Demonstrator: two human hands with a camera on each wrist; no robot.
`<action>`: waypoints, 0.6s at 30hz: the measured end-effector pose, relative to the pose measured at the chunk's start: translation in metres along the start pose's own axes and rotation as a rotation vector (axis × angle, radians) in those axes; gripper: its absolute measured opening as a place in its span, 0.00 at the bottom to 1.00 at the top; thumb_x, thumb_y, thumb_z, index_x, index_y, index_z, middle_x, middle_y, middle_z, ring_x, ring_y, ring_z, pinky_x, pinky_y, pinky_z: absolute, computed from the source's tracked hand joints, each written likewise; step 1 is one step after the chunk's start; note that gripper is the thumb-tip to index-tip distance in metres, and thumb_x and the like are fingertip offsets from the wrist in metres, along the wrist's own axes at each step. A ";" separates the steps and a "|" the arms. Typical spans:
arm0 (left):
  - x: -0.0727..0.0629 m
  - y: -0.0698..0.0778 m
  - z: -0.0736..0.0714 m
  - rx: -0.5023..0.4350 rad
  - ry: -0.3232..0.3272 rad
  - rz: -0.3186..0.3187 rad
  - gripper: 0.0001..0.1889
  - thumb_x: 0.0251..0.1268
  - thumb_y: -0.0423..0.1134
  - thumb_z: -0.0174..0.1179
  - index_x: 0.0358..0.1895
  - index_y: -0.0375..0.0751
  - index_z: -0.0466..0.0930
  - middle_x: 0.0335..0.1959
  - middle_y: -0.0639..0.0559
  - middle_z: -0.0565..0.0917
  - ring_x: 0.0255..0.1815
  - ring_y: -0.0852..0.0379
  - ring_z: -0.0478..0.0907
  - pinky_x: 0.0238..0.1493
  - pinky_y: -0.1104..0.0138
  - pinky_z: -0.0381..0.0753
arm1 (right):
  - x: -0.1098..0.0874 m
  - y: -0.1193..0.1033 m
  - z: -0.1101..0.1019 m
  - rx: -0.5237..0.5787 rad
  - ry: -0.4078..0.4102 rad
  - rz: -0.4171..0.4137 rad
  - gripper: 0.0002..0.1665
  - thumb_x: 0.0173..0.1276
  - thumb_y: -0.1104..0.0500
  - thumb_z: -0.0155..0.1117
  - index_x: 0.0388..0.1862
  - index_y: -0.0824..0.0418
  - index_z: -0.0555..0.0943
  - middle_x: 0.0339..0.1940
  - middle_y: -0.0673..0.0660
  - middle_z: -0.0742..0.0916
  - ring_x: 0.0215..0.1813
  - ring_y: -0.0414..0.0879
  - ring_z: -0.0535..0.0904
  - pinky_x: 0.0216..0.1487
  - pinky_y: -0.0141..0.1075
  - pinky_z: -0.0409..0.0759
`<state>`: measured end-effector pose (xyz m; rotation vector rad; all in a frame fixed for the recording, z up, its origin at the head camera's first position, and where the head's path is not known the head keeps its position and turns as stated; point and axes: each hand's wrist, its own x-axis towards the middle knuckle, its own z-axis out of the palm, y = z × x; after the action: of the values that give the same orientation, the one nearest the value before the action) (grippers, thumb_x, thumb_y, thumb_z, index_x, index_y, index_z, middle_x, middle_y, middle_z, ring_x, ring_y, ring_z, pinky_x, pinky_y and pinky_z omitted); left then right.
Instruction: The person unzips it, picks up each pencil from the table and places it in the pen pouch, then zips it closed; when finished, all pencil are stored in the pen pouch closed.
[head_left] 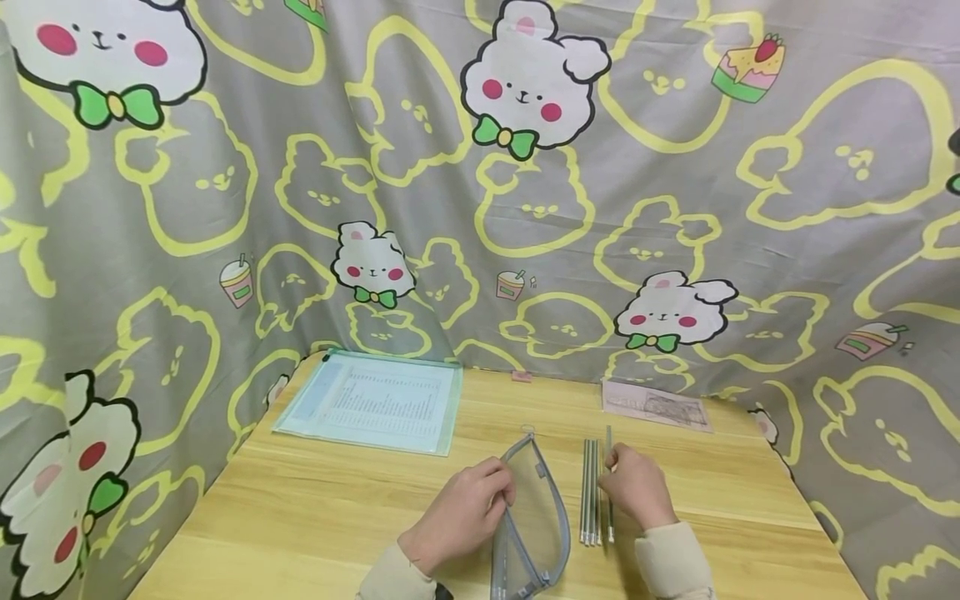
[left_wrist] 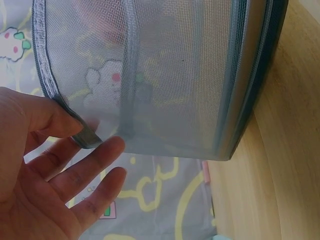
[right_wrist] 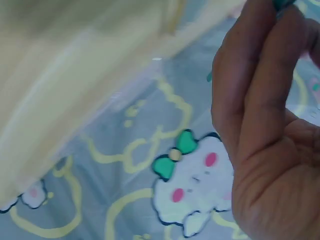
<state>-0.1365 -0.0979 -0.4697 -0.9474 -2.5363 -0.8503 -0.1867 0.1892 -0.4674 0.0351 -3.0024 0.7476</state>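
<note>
A grey mesh zip pouch (head_left: 534, 500) stands tilted up from the table in front of me. My left hand (head_left: 467, 510) pinches its edge between thumb and forefinger; in the left wrist view the other fingers spread beneath the mesh (left_wrist: 170, 100). To the pouch's right, several dark pencils (head_left: 590, 492) lie side by side, their pale ends toward me. My right hand (head_left: 639, 487) pinches one more pencil (head_left: 611, 527) just right of that row. In the right wrist view the right fingers (right_wrist: 265, 80) reach up, with a bit of green at their tips.
A teal-edged clear folder (head_left: 375, 404) with a printed sheet lies at the table's back left. A pink card with a dark patch (head_left: 652, 407) is at the back right, and a small pink block (head_left: 522, 377) sits at the rear edge. Patterned grey cloth (head_left: 450, 192) hangs behind the wooden table (head_left: 262, 517).
</note>
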 end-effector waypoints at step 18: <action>0.001 0.001 -0.002 0.019 0.011 0.000 0.12 0.71 0.26 0.61 0.31 0.48 0.80 0.37 0.60 0.81 0.37 0.70 0.77 0.39 0.81 0.80 | -0.048 -0.082 -0.043 0.227 -0.220 -0.210 0.13 0.58 0.70 0.69 0.41 0.59 0.80 0.26 0.50 0.83 0.19 0.41 0.75 0.19 0.31 0.73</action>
<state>-0.1364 -0.0981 -0.4677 -0.9337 -2.5308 -0.8274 -0.1345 0.1370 -0.3933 0.4614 -3.0266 1.1199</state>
